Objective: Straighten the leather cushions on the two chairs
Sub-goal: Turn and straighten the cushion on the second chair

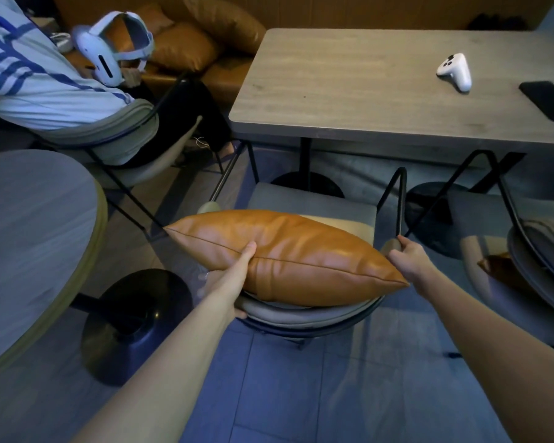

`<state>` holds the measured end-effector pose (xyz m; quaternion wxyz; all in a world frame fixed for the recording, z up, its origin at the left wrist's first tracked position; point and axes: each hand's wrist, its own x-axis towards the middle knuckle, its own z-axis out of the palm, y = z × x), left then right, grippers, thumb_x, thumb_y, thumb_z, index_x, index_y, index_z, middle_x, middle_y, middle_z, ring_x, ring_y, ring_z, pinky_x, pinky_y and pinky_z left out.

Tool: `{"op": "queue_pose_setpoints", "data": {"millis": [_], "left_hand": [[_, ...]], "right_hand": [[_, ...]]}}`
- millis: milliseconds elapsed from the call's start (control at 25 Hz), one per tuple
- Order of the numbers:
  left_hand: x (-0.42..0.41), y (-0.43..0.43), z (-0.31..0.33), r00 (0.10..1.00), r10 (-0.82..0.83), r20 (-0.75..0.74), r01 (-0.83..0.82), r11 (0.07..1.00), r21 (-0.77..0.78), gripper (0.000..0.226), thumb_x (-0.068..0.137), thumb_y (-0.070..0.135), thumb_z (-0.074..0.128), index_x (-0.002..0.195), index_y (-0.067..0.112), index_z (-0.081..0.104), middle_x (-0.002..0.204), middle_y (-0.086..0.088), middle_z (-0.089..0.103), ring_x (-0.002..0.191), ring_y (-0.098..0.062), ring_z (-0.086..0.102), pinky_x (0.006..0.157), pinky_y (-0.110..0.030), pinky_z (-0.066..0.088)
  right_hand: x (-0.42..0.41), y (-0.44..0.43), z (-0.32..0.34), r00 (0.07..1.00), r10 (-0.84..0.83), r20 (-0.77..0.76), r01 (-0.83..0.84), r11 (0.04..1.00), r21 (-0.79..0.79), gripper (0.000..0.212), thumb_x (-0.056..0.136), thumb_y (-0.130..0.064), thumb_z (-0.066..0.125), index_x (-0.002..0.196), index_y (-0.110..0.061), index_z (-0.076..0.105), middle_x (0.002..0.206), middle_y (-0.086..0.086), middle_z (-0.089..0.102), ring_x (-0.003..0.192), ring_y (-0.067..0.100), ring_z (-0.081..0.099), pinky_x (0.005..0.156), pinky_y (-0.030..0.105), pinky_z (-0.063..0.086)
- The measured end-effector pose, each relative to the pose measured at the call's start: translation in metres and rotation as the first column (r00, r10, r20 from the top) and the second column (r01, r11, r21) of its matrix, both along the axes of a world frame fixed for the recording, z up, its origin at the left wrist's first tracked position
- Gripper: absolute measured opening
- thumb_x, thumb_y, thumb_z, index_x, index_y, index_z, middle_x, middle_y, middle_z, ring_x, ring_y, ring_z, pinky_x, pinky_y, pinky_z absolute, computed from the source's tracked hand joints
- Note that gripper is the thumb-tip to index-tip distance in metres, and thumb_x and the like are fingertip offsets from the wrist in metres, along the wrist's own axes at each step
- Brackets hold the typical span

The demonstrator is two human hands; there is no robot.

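A tan leather cushion (295, 257) lies across the backrest of a grey chair (311, 203) with a black wire frame, right in front of me. My left hand (242, 266) grips the cushion at its near seam, thumb on top and fingers hidden underneath. My right hand (408, 257) holds the chair's right armrest end, beside the cushion's right corner. A second grey chair (538, 251) stands at the right edge, with a brown leather cushion (501, 270) partly visible on it.
A wooden table (365, 91) stands behind the chair, carrying a white controller (456, 71) and a black phone (547, 99). A round table (29, 235) with a black base is on my left. A seated person in a striped shirt (29, 75) holds a white headset (109, 49). Tan cushions lie on a bench behind.
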<state>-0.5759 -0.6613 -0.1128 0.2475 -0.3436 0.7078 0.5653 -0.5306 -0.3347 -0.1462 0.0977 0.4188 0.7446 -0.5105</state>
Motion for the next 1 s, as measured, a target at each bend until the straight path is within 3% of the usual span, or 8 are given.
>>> {"op": "queue_pose_setpoints", "data": {"millis": [120,240,360,520,680,760,880,1000], "left_hand": [[0.001,0.007,0.0,0.999,0.025,0.019,-0.026,0.999,0.019,0.159,0.03,0.084,0.086,0.159,0.023,0.017,0.154,-0.012,0.038,0.134,-0.042,0.046,0.085,-0.072,0.054],[-0.001,-0.002,0.005,0.999,-0.012,0.042,0.007,0.995,0.103,0.143,0.049,0.07,0.091,0.159,0.026,0.012,0.157,-0.012,0.037,0.136,-0.042,0.045,0.094,-0.071,0.05],[-0.011,-0.025,0.017,0.99,-0.104,0.095,0.089,0.984,0.154,0.131,0.058,0.067,0.088,0.16,0.028,0.015,0.161,-0.016,0.033,0.138,-0.048,0.041,0.104,-0.07,0.041],[-0.028,-0.054,0.026,0.986,-0.152,0.067,0.134,0.967,0.217,0.111,0.073,0.067,0.078,0.159,0.028,0.021,0.162,-0.018,0.032,0.14,-0.048,0.039,0.106,-0.072,0.037],[-0.035,-0.063,0.025,0.982,-0.187,0.032,0.172,0.947,0.27,0.112,0.067,0.074,0.077,0.157,0.028,0.028,0.157,-0.014,0.042,0.136,-0.043,0.044,0.106,-0.067,0.041],[-0.037,-0.069,0.025,0.98,-0.197,0.014,0.186,0.943,0.277,0.117,0.063,0.076,0.079,0.157,0.028,0.028,0.155,-0.012,0.045,0.133,-0.041,0.048,0.104,-0.066,0.044],[-0.046,-0.075,0.023,0.972,-0.233,0.008,0.221,0.932,0.288,0.114,0.065,0.073,0.079,0.156,0.028,0.027,0.155,-0.013,0.044,0.133,-0.043,0.047,0.101,-0.063,0.048],[-0.056,-0.075,0.02,0.973,-0.233,-0.007,0.225,0.934,0.278,0.098,0.074,0.063,0.081,0.151,0.022,0.036,0.149,-0.014,0.049,0.129,-0.04,0.051,0.097,-0.06,0.05]], "right_hand": [[0.016,-0.007,-0.008,0.998,-0.012,-0.058,0.012,1.0,0.012,0.083,0.095,-0.014,0.068,0.162,-0.014,0.019,0.157,0.016,0.042,0.143,0.042,0.043,0.116,0.052,0.039],[0.048,-0.054,-0.013,0.962,-0.19,-0.198,0.173,0.98,-0.101,0.074,0.094,-0.033,0.062,0.158,-0.018,0.028,0.151,0.018,0.05,0.138,0.043,0.048,0.108,0.05,0.041],[0.064,-0.094,-0.003,0.914,-0.35,-0.205,0.321,0.933,-0.161,0.086,0.078,-0.06,0.046,0.156,-0.027,0.031,0.149,0.01,0.055,0.134,0.038,0.052,0.108,0.047,0.042],[0.079,-0.123,-0.005,0.899,-0.403,-0.174,0.37,0.909,-0.191,0.079,0.071,-0.059,0.05,0.146,-0.051,0.027,0.144,0.002,0.057,0.128,0.037,0.056,0.107,0.065,0.046],[0.078,-0.184,0.006,0.903,-0.427,-0.049,0.398,0.874,-0.278,0.119,0.067,-0.035,0.075,0.158,-0.042,-0.001,0.152,0.004,0.046,0.129,0.038,0.052,0.108,0.062,0.046],[0.068,-0.22,0.011,0.872,-0.486,0.061,0.468,0.79,-0.397,0.133,0.074,-0.032,0.082,0.157,-0.039,-0.021,0.144,0.004,0.045,0.121,0.038,0.055,0.101,0.057,0.05],[0.051,-0.239,0.01,0.83,-0.539,0.145,0.544,0.724,-0.425,0.125,0.086,-0.024,0.073,0.154,-0.033,-0.03,0.143,0.016,0.051,0.117,0.044,0.058,0.095,0.058,0.054],[0.046,-0.234,0.008,0.835,-0.531,0.146,0.542,0.749,-0.381,0.115,0.091,-0.019,0.067,0.156,-0.028,-0.027,0.14,0.026,0.053,0.115,0.049,0.061,0.091,0.057,0.055]]}}
